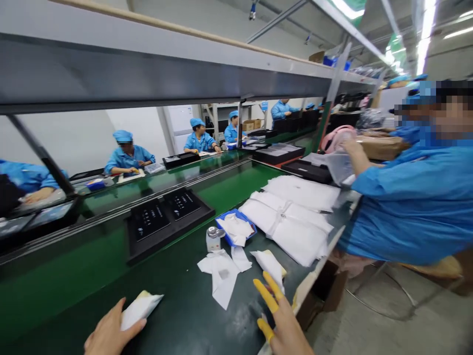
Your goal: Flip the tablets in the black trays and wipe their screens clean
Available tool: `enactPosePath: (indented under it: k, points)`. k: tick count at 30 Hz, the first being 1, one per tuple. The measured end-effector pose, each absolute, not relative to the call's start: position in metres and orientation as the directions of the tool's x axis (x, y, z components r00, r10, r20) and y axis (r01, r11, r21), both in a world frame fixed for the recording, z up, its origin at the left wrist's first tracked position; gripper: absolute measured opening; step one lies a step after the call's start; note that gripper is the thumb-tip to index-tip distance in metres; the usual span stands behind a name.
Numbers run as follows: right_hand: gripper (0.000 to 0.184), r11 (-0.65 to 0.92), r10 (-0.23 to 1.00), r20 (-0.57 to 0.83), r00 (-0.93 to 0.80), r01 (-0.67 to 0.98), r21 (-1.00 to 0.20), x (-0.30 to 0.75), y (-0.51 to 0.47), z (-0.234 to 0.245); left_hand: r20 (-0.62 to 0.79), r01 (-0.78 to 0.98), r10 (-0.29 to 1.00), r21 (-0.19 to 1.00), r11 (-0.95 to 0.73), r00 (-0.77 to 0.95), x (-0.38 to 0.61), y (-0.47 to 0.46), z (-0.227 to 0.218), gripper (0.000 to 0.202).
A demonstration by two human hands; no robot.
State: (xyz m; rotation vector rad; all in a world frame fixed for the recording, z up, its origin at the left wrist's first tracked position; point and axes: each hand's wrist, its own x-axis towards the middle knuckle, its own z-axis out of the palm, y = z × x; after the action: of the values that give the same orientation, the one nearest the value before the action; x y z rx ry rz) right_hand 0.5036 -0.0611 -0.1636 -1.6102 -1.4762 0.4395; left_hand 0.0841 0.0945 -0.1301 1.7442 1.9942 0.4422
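My left hand point(111, 333) lies at the near edge of the dark green bench point(177, 296), its thumb and fingers closed on a white wipe wrapped round a yellow pad point(138, 308). My right hand point(283, 320) hovers open over the bench with yellow finger cots on its fingers. It is nearest a second white-wrapped pad point(271, 266), just beyond the fingertips, apart from it. Loose white wipes point(221, 273) lie between the two hands.
A small metal-capped bottle point(213, 239) and a blue tray of wipes point(236, 228) stand behind the wipes. A black tray with two devices point(166, 217) sits on the green conveyor. Stacked white bags point(295, 217) lie right. A co-worker in blue point(410, 197) sits close at right; others work opposite.
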Motion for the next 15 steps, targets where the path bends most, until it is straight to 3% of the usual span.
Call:
enactPosePath:
  k: [4, 7, 10, 15]
  points:
    - [0.062, 0.194, 0.940, 0.320, 0.119, 0.583, -0.789, 0.474, -0.037, -0.128, -0.080, 0.738, 0.996, 0.674, 0.033, 0.029, 0.102, 0.069, -0.132, 0.077]
    - [0.056, 0.261, 0.960, 0.273, -0.055, 0.519, -0.814, 0.436, -0.020, -0.101, -0.096, 0.571, 0.990, 0.821, 0.020, 0.104, 0.129, 0.047, -0.126, 0.081]
    - [0.049, 0.290, 0.957, 0.251, -0.145, 0.470, -0.834, 0.403, -0.007, -0.084, -0.224, 0.324, 0.944, 0.936, 0.139, 0.242, 0.153, 0.029, -0.120, 0.082]
    - [0.043, 0.308, 0.950, 0.297, -0.091, 0.414, -0.857, 0.380, 0.000, -0.063, -0.343, 0.075, 0.847, 0.936, 0.343, 0.405, 0.170, 0.017, -0.112, 0.067]
